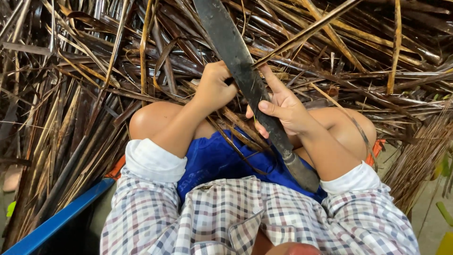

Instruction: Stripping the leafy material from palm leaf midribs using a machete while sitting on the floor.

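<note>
Checked shirt sleeves frame a long dark blade (245,75) propped on the lap, right hand (283,111) pinching it, left hand (214,87) gripping a dry leaf strip (306,30) mid-stripping.

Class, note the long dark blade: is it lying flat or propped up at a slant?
Propped at a slant: the blade rises from its handle at the lap, steadied by the right hand.
</note>
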